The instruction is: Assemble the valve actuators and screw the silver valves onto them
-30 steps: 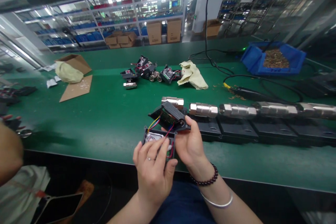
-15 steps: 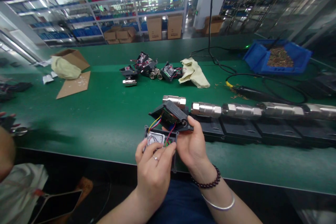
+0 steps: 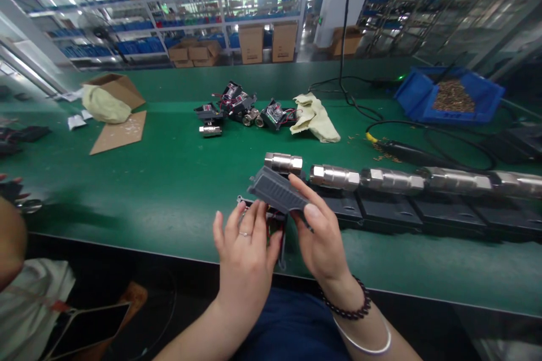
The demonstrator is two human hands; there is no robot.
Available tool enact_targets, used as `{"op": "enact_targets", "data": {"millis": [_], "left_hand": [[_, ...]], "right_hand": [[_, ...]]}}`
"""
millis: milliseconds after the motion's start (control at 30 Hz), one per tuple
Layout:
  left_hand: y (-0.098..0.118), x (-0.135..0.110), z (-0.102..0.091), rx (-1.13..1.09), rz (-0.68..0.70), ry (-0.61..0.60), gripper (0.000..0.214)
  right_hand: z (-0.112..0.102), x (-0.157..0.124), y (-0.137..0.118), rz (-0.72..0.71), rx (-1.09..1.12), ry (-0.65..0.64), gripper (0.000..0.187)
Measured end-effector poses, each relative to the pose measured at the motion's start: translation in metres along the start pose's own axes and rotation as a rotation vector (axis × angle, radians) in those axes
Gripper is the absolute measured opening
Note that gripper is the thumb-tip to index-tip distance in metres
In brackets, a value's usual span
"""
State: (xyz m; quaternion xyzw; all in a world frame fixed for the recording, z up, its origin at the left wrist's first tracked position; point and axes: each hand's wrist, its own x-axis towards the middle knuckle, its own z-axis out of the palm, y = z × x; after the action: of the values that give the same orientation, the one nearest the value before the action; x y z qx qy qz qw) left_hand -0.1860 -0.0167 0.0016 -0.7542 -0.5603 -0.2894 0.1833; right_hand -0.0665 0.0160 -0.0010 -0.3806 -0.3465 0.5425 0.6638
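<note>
A black plastic housing cover (image 3: 277, 189), ribbed on its outer face, is tilted with its outside up. My right hand (image 3: 319, 237) grips its right end, thumb and fingers closed on the edge. Just below lies the open lower housing half (image 3: 283, 259), with a circuit board and wires partly showing. My left hand (image 3: 248, 248) lies over this half, fingers bent and tips reaching in under the cover; whatever they pinch inside is hidden. Behind the cover rests a metal valve fitting (image 3: 283, 162); whether it joins the housing I cannot tell.
Metal fittings on black boxes (image 3: 392, 180) line up to the right. Several open units (image 3: 235, 104) and a yellow cloth (image 3: 315, 118) lie farther back. A cabled black tool (image 3: 406, 149) and a blue bin of screws (image 3: 449, 110) sit right. A co-worker's arm (image 3: 11, 237) is far left.
My right hand has turned the cover over, so its inside with the wires now faces down and its ribbed back shows. My left fingers have moved up toward the gap beneath it.
</note>
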Motion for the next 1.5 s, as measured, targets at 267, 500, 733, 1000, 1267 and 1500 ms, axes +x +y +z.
{"op": "enact_targets", "data": {"millis": [267,500,733,1000,1267,1500], "left_hand": [[-0.004,0.007,-0.01,-0.003,0.13,-0.087,0.023],[-0.002,0.006,-0.004,-0.087,0.039,-0.05,0.015],[-0.002,-0.009,0.014,-0.014,-0.253,0.253,0.055],[0.001,-0.012,0.026,-0.269,-0.389,0.285,0.101],[-0.008,-0.034,0.033,-0.694,-0.448,0.28,0.096],[-0.008,-0.049,0.037,-0.855,-0.573,0.281,0.096]], "right_hand": [[-0.004,-0.006,-0.013,-0.127,-0.461,-0.209,0.042],[-0.008,-0.005,0.0,-0.241,-0.507,-0.183,0.043],[-0.012,-0.004,0.007,-0.264,-0.412,-0.104,0.042],[-0.024,0.0,0.001,-0.581,-0.64,-0.376,0.061],[-0.027,0.003,-0.003,-0.648,-0.777,-0.519,0.065],[-0.025,-0.001,-0.009,-0.714,-0.957,-0.592,0.057]]}}
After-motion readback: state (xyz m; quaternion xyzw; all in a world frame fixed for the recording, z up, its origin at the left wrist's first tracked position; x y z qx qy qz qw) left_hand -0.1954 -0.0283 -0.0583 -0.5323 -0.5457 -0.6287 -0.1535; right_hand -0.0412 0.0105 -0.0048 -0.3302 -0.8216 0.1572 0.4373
